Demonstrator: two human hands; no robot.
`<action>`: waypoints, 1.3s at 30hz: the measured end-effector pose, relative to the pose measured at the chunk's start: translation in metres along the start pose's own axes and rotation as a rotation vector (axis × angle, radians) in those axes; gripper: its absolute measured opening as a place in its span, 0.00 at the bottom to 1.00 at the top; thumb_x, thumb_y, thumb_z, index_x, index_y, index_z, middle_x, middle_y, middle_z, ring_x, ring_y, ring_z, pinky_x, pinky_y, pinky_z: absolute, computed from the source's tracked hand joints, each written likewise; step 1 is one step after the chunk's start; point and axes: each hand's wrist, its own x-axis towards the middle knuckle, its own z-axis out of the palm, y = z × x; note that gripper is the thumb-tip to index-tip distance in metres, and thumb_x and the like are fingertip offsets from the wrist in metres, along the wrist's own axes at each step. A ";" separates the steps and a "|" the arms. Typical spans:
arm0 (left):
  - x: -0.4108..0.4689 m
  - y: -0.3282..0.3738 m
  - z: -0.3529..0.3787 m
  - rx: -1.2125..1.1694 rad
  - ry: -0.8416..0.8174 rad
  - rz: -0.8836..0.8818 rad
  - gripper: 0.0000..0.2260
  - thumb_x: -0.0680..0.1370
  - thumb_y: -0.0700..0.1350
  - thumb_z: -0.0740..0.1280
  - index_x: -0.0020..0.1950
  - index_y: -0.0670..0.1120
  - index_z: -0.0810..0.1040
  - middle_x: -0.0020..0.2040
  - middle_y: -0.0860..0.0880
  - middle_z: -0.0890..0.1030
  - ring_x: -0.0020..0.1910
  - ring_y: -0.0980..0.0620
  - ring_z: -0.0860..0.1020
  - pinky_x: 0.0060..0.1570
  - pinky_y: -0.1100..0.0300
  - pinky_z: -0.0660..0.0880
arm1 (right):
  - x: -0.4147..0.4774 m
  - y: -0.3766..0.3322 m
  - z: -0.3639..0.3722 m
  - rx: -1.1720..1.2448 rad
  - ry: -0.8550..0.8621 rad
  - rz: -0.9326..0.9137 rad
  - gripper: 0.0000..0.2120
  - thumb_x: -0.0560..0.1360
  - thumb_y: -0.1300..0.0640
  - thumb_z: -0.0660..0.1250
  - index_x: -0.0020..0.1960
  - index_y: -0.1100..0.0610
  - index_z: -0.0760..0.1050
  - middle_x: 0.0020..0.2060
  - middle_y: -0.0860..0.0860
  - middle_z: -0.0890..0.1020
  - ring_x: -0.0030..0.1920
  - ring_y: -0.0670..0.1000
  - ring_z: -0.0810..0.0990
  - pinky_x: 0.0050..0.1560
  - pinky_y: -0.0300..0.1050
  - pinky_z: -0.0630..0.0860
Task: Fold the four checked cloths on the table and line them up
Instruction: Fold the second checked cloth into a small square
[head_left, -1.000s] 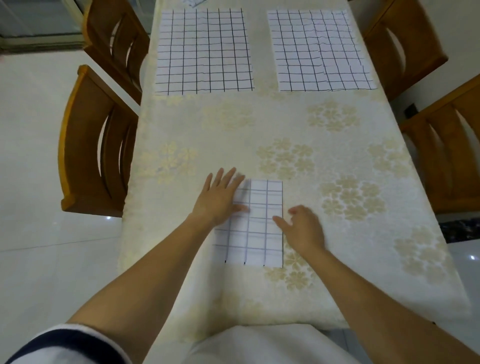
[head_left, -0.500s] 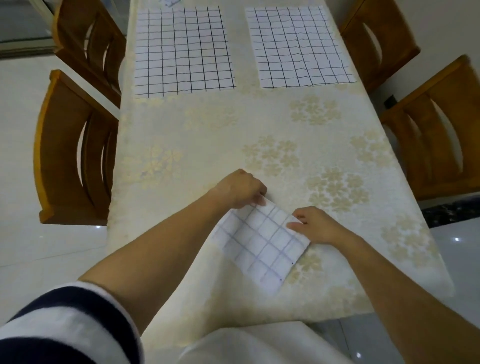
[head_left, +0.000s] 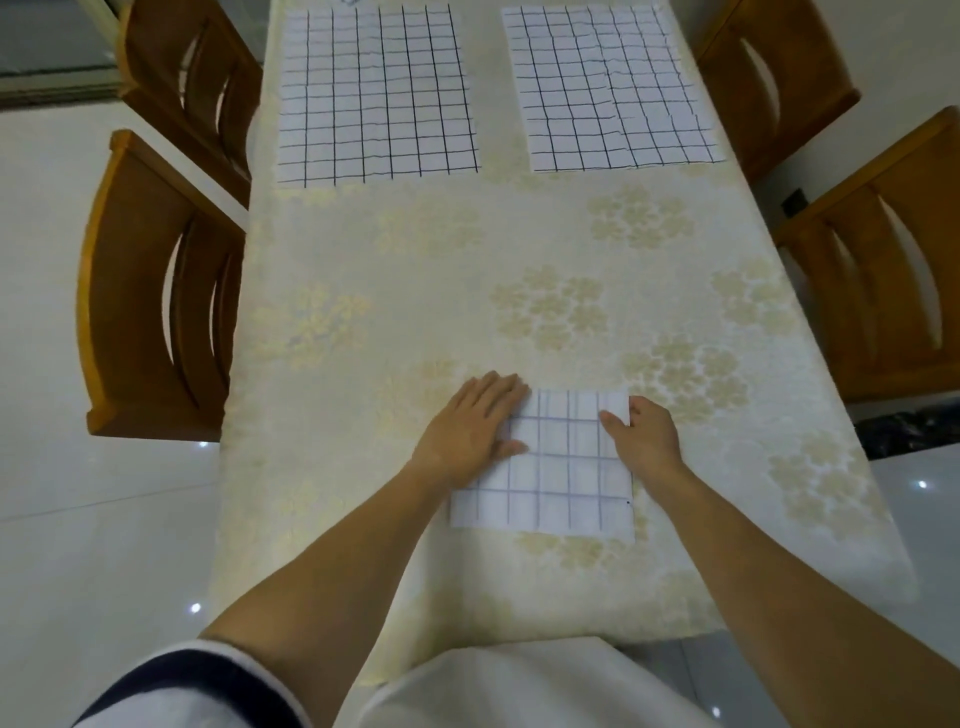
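bare forearms (head_left: 332, 566), white left sleeve (head_left: 195, 686) with navy band, white top (head_left: 519, 686)

Folded cloth (head_left: 561, 467): white with thin dark checks, a small flat rectangle lying square-on at my end of the table (head_left: 519, 249). My left hand (head_left: 470, 426) lies flat on its upper left part, and my right hand (head_left: 647, 436) pinches its upper right corner. Left cloth (head_left: 376, 93) and right cloth (head_left: 613, 88): same checks, unfolded, spread flat side by side at the far end, apart from each other, the right one faintly rippled.
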 end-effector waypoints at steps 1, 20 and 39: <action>-0.002 -0.003 0.003 0.002 -0.052 0.002 0.37 0.81 0.68 0.53 0.84 0.49 0.52 0.83 0.50 0.54 0.82 0.48 0.50 0.81 0.50 0.48 | 0.002 -0.001 -0.001 -0.015 0.003 0.003 0.30 0.77 0.52 0.70 0.74 0.63 0.66 0.72 0.57 0.70 0.71 0.57 0.70 0.69 0.49 0.68; 0.001 0.030 -0.014 0.093 -0.342 -0.069 0.58 0.69 0.75 0.66 0.82 0.51 0.35 0.81 0.50 0.31 0.80 0.48 0.33 0.79 0.49 0.35 | -0.029 0.028 -0.017 0.076 -0.087 0.085 0.07 0.76 0.53 0.71 0.50 0.56 0.79 0.48 0.54 0.84 0.49 0.54 0.83 0.55 0.55 0.80; 0.016 0.061 -0.016 0.135 -0.514 -0.300 0.74 0.59 0.67 0.81 0.77 0.50 0.22 0.76 0.45 0.21 0.75 0.39 0.24 0.73 0.36 0.29 | -0.070 0.009 -0.015 -0.160 -0.076 -0.313 0.06 0.79 0.55 0.67 0.55 0.50 0.78 0.36 0.53 0.82 0.31 0.45 0.74 0.39 0.46 0.77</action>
